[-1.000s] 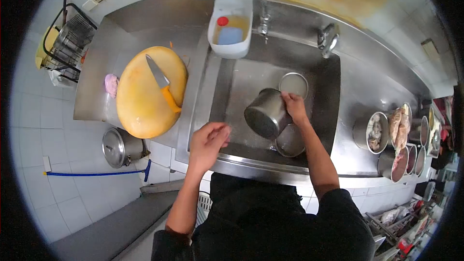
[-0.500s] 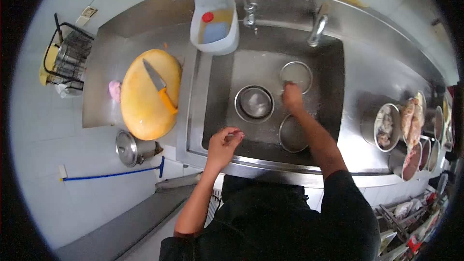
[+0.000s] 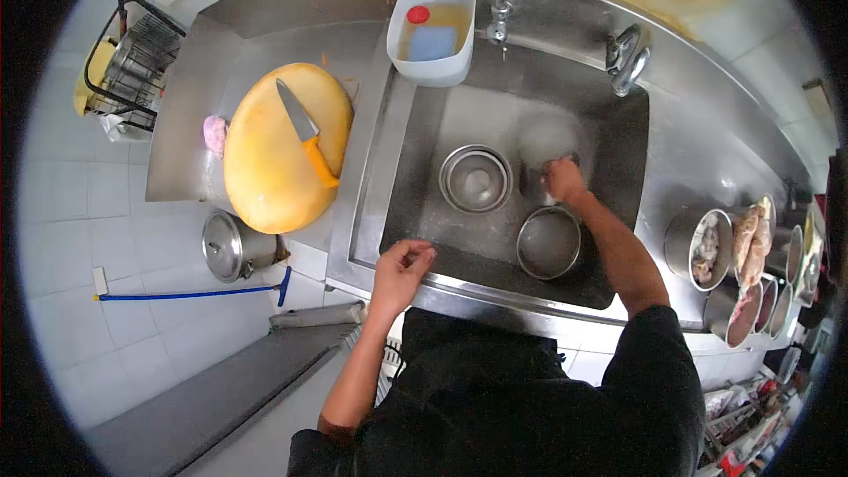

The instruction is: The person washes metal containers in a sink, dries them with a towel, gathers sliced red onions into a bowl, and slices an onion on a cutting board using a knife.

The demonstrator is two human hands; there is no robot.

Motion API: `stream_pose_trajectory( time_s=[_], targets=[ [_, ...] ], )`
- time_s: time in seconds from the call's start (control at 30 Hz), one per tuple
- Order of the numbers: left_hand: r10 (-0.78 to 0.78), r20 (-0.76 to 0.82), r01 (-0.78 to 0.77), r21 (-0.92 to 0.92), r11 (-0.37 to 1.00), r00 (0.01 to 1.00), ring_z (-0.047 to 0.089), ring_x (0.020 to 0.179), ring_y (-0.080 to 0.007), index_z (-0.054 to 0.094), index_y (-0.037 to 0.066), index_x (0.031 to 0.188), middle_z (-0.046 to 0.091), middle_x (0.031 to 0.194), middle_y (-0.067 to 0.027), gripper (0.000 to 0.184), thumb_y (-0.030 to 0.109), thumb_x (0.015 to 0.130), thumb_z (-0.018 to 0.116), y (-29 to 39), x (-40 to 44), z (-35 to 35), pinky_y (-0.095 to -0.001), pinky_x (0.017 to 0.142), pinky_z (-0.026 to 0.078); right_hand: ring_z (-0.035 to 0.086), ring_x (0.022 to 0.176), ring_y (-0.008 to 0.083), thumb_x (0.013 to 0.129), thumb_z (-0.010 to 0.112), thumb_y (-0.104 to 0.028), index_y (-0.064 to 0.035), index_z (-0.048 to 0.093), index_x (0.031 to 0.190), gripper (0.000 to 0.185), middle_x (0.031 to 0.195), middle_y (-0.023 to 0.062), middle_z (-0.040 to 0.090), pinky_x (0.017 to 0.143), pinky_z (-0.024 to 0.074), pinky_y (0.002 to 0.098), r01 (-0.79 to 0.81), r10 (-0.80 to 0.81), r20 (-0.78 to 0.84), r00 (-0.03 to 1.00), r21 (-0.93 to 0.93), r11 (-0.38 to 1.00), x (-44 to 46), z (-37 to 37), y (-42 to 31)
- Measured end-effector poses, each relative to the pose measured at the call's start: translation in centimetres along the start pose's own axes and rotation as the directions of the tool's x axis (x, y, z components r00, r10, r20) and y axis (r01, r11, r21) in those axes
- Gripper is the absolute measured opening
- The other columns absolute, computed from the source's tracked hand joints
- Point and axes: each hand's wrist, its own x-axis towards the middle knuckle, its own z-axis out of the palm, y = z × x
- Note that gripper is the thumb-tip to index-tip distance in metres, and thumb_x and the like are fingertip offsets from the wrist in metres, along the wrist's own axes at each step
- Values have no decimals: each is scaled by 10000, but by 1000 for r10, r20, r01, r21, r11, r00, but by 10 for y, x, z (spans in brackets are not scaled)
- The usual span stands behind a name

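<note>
Inside the steel sink (image 3: pixel 486 252), my right hand (image 3: pixel 565 182) is closed on the rim of a round metal container (image 3: pixel 533 184), which looks tipped on its side. Pale, blurred water (image 3: pixel 552 134) spreads on the sink floor just beyond it. A second round metal container (image 3: pixel 548 243) stands nearer to me, below that hand. To the left sit nested round metal bowls (image 3: pixel 476 179). My left hand (image 3: pixel 403 272) hovers over the sink's front edge, fingers curled in and nothing visible in them.
A knife (image 3: pixel 306 132) with a yellow handle lies on a round yellow cutting board (image 3: pixel 265 168) at left. Behind the sink's left corner stands a white plastic container (image 3: pixel 433 69) near the taps (image 3: pixel 629 62). Metal containers with meat (image 3: pixel 707 252) stand at right.
My right hand has taken hold of the far round container, tipped it and drawn it slightly nearer. Water now spreads where it stood. The view has shifted; my left hand stays near the front edge.
</note>
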Motion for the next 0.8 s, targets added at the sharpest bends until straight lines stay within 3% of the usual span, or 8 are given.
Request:
stream_pose_trajectory(
  time_s=[0.23,0.33,0.37,0.47,0.57,0.67,0.73,0.8],
  targets=[
    [77,50,-78,23,997,996,581,747,-86,665,-6,1048,647,829,-11,183,135,933,656,-12,16,-1,-239,670,475,643,873,379,826,624,-249,-32,696,863,232,892,178,685,827,507,449,361,-360,27,932,-7,933,-31,-127,-87],
    [65,29,-64,-51,997,997,575,746,-86,657,-8,1065,642,863,-14,191,130,934,652,-18,26,4,-239,661,473,629,858,412,798,584,-218,0,671,777,236,844,216,664,813,496,486,363,-392,31,919,312,878,-17,-158,-112],
    [17,48,-13,-85,996,999,645,861,-165,645,19,1171,688,999,-105,337,165,876,716,-16,29,4,-287,754,511,627,833,401,796,581,-219,4,668,766,241,825,214,658,798,497,473,326,-372,38,927,405,854,-8,-157,-114],
    [233,-9,-231,85,969,972,619,996,-184,559,30,1298,635,1172,-126,508,235,867,734,8,37,14,-311,784,519,617,759,352,787,582,-219,12,663,742,250,774,193,650,753,494,431,213,-318,48,947,647,732,6,-153,-117],
    [277,13,-277,41,960,961,581,1084,-198,506,27,1353,572,1270,-114,620,315,859,748,12,66,24,-335,812,528,604,704,270,771,607,-211,15,671,748,236,752,152,659,717,486,388,86,-251,70,965,825,559,12,-170,-116],
    [-45,397,184,-319,930,917,576,1089,-201,550,33,1295,587,1216,-82,537,337,887,720,23,92,27,-371,846,532,602,694,205,761,647,-192,24,693,794,224,764,126,677,715,485,351,-62,-132,125,983,914,401,-2,-202,-103],
    [70,484,195,-476,857,872,580,1072,-192,584,29,1194,592,1163,-76,373,280,931,666,34,99,40,-410,847,562,616,711,187,757,678,-183,32,710,842,233,775,120,690,730,493,330,-36,-24,47,999,942,334,-16,-219,-96],
    [156,523,225,-591,774,838,573,1066,-191,581,9,1173,569,1164,-78,284,204,968,611,50,101,57,-443,854,584,670,865,210,796,700,-178,32,703,993,288,906,157,716,822,500,339,109,292,-300,908,843,526,-17,-222,-69]
  ],
)
